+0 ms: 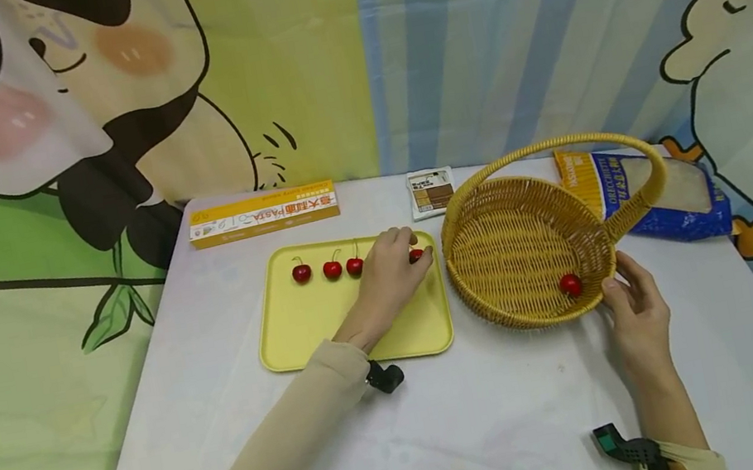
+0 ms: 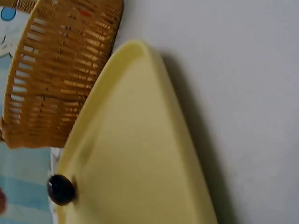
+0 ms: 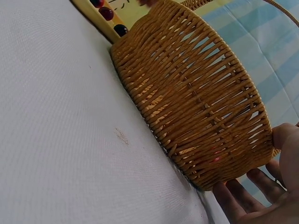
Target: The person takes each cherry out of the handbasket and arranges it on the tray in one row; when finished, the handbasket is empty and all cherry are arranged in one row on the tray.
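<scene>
My left hand (image 1: 389, 271) reaches over the yellow tray (image 1: 309, 326), its fingers around a red cherry (image 1: 415, 256) near the right end. In the left wrist view that cherry (image 2: 61, 190) looks dark, and a fingertip (image 2: 2, 201) shows apart from it at the left edge. Three more cherries (image 1: 333, 269) with stems line the tray's far side; my hand may hide others. My right hand (image 1: 638, 311) holds the rim of a wicker basket (image 1: 508, 254), thumb at the rim and fingers against the outer wall (image 3: 201, 107). One cherry (image 1: 570, 285) lies inside the basket.
A yellow pasta box (image 1: 263, 215) lies behind the tray. A small white and brown packet (image 1: 432, 191) is near the basket's back left. Behind the basket's right side sits a blue and yellow orecchiette bag (image 1: 682, 210). The basket's tall handle (image 1: 557, 143) arches over it.
</scene>
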### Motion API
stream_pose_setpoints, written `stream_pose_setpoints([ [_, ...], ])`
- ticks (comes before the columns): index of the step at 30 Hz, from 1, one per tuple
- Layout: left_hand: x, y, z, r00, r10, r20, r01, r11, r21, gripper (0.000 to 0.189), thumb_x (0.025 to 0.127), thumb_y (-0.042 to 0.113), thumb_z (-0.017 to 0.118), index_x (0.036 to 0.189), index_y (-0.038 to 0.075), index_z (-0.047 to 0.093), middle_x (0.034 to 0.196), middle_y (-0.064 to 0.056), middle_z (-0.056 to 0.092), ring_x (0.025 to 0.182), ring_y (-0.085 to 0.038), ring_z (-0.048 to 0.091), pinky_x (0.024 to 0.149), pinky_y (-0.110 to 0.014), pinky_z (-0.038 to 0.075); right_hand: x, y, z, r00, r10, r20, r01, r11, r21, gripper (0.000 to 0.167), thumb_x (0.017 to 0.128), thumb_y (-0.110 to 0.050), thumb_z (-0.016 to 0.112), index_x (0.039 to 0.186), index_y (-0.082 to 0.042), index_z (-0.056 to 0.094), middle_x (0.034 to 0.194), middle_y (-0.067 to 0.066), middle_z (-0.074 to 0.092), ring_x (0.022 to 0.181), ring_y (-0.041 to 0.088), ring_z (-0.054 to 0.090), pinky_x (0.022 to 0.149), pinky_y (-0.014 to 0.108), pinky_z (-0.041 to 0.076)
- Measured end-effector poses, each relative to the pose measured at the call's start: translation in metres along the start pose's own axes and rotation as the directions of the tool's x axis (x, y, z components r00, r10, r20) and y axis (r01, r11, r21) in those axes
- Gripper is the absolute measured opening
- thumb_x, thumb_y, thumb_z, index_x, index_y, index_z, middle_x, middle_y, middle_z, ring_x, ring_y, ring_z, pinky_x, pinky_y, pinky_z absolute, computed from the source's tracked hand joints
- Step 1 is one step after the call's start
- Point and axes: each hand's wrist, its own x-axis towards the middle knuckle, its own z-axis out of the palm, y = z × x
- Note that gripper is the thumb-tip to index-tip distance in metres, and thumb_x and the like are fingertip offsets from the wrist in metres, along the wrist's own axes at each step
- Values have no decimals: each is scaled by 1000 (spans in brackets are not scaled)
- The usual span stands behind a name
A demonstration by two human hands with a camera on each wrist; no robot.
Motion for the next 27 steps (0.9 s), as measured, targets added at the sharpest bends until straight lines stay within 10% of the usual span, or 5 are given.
stream_pose_setpoints([
  [4,-6,26,-11,922,275,-271,-276,961,38,12,94,16,74,92,4,71,90,-6,72,83,-18,68,71,-23,59,1,-1,-1,1000,-8,-1,8,1000,17,51,109,-18,55,159,-22,43,162,4,42,138,15,50,93,5,49],
  [7,-8,52,-13,862,422,-281,-423,904,62,11,93,16,73,94,6,72,92,-4,72,86,-16,69,76,-20,59,1,-1,0,1000,-3,-4,3,1000,23,51,109,-18,56,158,-23,44,162,4,42,138,16,50,93,5,50],
  [13,0,96,5,835,535,127,-535,844,-38,21,99,13,66,118,8,72,116,-2,71,111,-14,67,99,-19,54,1,1,3,1000,3,-2,-3,1000,20,51,109,-16,55,159,-22,44,162,4,43,135,15,51,91,6,51],
  [22,47,129,38,572,467,674,-470,861,-196,42,103,5,57,145,9,59,137,-2,64,123,-10,61,105,-16,47,4,-1,4,1000,-8,1,8,1000,3,51,109,-16,54,159,-21,43,162,4,44,134,15,52,92,6,51],
  [27,65,131,63,536,431,726,-347,896,-276,44,102,0,59,144,10,61,143,-1,65,133,-12,58,112,-15,42,3,-1,2,1000,2,2,-2,1000,-28,51,110,-19,54,159,-24,43,163,2,43,136,13,52,93,6,50],
])
